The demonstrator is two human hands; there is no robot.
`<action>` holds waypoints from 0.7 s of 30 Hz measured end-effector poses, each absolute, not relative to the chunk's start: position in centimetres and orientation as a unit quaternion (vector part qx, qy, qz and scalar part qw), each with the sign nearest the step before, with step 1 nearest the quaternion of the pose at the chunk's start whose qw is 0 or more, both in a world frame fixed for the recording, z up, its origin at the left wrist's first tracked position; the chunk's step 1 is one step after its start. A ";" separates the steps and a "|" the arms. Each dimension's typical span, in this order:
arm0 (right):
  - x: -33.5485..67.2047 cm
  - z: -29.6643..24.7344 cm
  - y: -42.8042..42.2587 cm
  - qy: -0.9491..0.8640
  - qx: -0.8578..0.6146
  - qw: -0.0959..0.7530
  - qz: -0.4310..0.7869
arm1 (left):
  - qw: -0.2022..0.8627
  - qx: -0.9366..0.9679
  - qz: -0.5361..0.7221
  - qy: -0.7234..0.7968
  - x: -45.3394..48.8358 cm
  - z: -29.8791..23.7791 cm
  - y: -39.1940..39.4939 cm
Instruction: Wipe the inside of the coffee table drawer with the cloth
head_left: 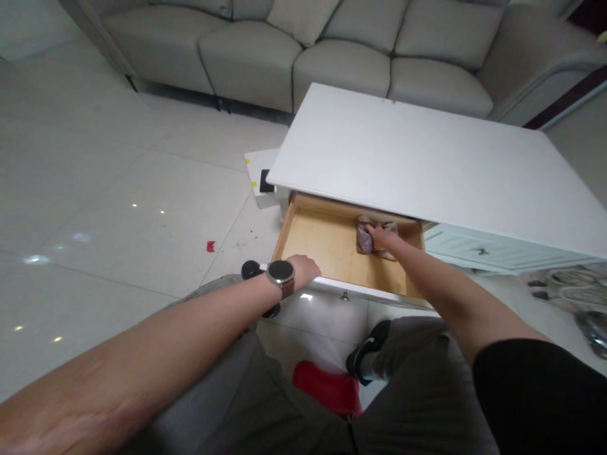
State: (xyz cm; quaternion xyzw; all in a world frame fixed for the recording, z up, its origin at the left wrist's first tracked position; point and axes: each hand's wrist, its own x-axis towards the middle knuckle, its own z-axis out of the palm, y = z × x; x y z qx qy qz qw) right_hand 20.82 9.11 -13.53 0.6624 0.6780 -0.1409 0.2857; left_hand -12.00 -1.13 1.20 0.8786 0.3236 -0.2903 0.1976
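Fingers of the right hand are laid on a shiny brown and purple packet, but whether it is grasped cannot be told. The packet is set near the back right corner of an open, pale yellow wooden drawer. The drawer's white front edge is touched by the left hand; how tightly it is curled cannot be seen. A round, dark watch with a brown strap is worn there. A long, white table is fitted with the drawer. Behind, a long grey sofa is placed.
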 end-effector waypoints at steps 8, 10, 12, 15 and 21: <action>26.4 -14.1 7.2 0.670 0.668 0.302 -0.117 | 0.205 0.870 -0.308 0.327 -11.8 1.7 -1.0; 26.0 -14.2 7.6 0.680 0.658 0.301 -0.114 | 0.214 0.866 -0.305 0.333 -11.8 1.6 -1.0; 25.9 -14.2 7.7 0.693 0.649 0.295 -0.113 | 0.216 0.867 -0.297 0.336 -11.9 1.4 -0.9; 26.0 -14.0 7.1 0.704 0.637 0.295 -0.111 | 0.215 0.871 -0.289 0.334 -12.0 1.0 -0.9; 25.2 -13.0 3.2 0.762 0.560 0.297 -0.132 | 0.213 0.876 -0.293 0.319 -12.1 0.7 -0.8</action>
